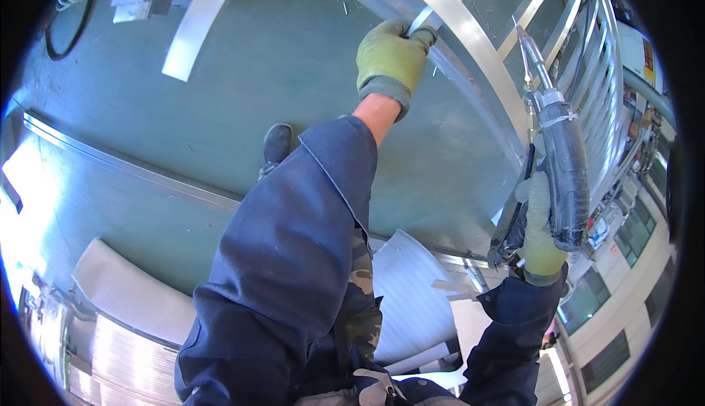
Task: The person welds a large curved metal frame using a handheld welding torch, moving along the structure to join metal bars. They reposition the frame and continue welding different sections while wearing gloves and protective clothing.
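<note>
My left hand [395, 59], in a yellow-green work glove, is closed on the end of a narrow metal strip [421, 19] beside the curved rail of a metal frame [479, 35]. On the right, my right hand [541, 222], gloved the same way, grips a dark welding gun [565, 160]. Its body is bulky and wrapped, with a white tie round it. The gun's slim metal nozzle points up and away, its tip near the frame's bars. Part of my right hand's grip is hidden behind the gun body.
Loose metal strips [198, 27] lie on the green floor [308, 53] at the upper left. A long metal bar [125, 157] crosses the floor at left. A dark cable [50, 42] loops at the far left. Curved pale sheets [136, 288] stand close to me. My shoe [278, 142] is on the floor.
</note>
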A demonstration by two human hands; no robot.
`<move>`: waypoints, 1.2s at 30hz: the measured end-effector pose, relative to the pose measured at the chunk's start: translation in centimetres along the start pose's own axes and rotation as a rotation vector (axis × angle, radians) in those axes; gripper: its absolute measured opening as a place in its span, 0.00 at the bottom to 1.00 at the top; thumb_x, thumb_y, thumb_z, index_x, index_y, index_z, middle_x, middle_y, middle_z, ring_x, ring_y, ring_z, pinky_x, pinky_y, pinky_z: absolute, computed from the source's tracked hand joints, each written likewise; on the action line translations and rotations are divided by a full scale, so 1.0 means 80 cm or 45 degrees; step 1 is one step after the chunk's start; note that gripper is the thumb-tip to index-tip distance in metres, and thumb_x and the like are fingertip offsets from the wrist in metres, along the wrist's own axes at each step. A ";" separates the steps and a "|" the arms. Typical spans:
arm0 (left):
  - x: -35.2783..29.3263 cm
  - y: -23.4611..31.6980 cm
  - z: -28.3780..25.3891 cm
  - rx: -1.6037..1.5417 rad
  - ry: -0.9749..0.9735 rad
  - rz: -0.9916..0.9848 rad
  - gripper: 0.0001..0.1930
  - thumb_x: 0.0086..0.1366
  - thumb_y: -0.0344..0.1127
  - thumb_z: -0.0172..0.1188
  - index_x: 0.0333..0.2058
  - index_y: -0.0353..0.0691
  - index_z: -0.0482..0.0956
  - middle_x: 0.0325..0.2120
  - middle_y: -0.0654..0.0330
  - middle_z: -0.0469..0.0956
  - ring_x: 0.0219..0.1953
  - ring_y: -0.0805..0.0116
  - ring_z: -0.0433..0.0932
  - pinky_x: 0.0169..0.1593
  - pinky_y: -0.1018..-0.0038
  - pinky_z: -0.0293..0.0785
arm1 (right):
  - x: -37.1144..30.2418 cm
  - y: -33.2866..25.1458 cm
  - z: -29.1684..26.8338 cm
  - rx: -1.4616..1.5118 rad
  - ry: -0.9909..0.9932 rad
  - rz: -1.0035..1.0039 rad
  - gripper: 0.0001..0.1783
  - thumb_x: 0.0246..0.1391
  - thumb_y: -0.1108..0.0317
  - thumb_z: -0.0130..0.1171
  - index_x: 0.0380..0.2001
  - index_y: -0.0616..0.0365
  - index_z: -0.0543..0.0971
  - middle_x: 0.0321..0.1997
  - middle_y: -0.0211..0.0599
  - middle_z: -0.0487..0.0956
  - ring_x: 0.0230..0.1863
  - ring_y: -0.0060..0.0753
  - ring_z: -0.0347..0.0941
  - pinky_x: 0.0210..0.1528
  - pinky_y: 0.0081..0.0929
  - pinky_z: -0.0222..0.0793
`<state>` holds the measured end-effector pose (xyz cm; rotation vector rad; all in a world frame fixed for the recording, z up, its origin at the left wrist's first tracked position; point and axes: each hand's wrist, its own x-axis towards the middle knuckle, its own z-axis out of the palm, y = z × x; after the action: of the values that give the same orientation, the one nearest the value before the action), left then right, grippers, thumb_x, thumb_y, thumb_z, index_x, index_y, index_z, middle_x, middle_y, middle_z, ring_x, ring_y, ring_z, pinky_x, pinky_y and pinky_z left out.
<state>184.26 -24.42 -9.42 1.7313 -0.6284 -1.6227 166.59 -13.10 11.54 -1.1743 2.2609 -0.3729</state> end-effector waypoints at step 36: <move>0.003 -0.007 -0.005 0.219 0.080 0.168 0.17 0.61 0.45 0.65 0.39 0.36 0.85 0.28 0.50 0.83 0.32 0.56 0.81 0.40 0.64 0.75 | 0.005 -0.016 0.091 0.137 -0.429 -0.414 0.42 0.52 0.83 0.65 0.69 0.61 0.62 0.61 0.40 0.75 0.53 0.25 0.75 0.57 0.21 0.71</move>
<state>184.64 -24.14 -10.00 1.8144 -0.8551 -1.4535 171.56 -14.04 6.17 -1.4313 1.7458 -0.3821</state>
